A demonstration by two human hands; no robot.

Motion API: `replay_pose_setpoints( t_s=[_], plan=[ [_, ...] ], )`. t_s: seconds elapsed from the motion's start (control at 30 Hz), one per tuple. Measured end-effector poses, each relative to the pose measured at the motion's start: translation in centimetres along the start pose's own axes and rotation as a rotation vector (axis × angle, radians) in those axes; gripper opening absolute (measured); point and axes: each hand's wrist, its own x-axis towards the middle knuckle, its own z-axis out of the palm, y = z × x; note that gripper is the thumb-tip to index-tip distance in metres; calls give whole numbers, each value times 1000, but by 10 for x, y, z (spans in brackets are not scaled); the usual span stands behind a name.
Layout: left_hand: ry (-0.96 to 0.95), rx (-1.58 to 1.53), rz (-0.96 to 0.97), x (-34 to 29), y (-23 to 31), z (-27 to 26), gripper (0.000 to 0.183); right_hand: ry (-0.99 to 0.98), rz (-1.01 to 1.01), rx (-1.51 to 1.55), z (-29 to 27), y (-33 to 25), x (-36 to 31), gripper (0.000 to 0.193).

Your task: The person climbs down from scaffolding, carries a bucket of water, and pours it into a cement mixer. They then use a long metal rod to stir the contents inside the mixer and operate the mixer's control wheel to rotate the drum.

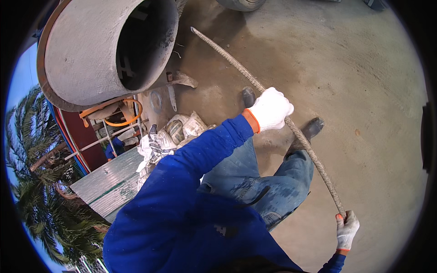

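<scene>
A long ribbed bar (314,157), greyish and caked with what looks like dried cement, slants across in front of my body. My left hand (271,109), in a white glove with an orange cuff, is closed around it near its middle. At its lower right end my right hand (347,230), gloved the same way, grips it too. The bar's far tip rises free beside the mouth of a concrete mixer drum (86,50), apart from it. The inside of the drum is dark, and what it holds is hidden.
An orange handwheel (125,113) sits below the drum. Several filled sacks (182,129) lie left of my legs, near a corrugated sheet (111,182). My boots (313,128) stand on damp concrete floor (373,91). Another person's blue sleeve (117,146) shows behind rails. A tyre (243,3) is at the top.
</scene>
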Motion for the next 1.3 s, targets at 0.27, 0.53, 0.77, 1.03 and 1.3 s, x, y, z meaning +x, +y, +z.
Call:
replay_pose_setpoints(
  t_s=[0.27, 0.53, 0.77, 1.03, 1.3],
  plan=[
    [183, 230, -85, -18, -211, -6, 26, 136, -218, 122, 77, -158, 148, 40],
    [480, 292, -46, -54, -428, -25, 12, 266, -201, 90, 130, -400, 222, 25],
    [532, 472, -265, -69, -567, -46, 26, 317, -483, 46, 134, -572, 369, 31],
    [806, 435, -467, -44, -493, 21, 25, 284, -562, -266, 30, -475, 419, 40],
    [538, 216, -352, -64, -350, 50, 28, 146, -412, -203, 75, -340, 327, 36]
  ],
)
